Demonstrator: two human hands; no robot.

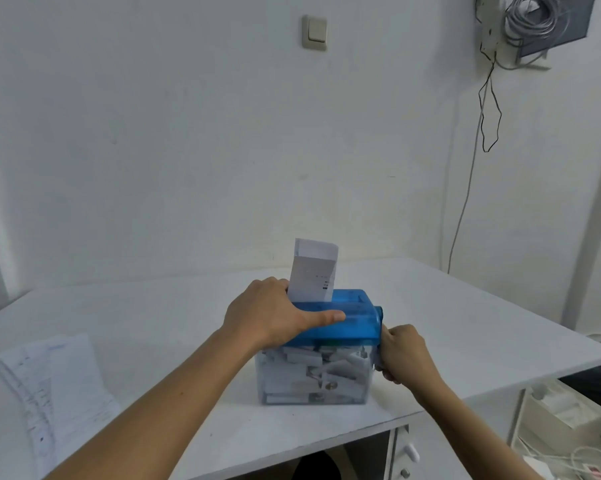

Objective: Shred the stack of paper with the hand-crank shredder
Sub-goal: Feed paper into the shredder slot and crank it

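One sheet (314, 271) stands upright in the shredder (337, 317) slot, mid-table (465, 323), long axis vertical, print facing the wearer. Left hand (267, 313) grips the blue lid, thumb flat on top. Right hand (401, 351) is curled round the crank (379, 357). Advice: crank evenly, hold lid down, keep sheet square. Stack (53, 386) lies left.

Both forearms are bare right to the bottom edge. The left hand (267, 315), over the shredder (356, 323), has a short thumbnail (plain, it seems); the right hand (404, 353), right of the shredder, looks blurred.
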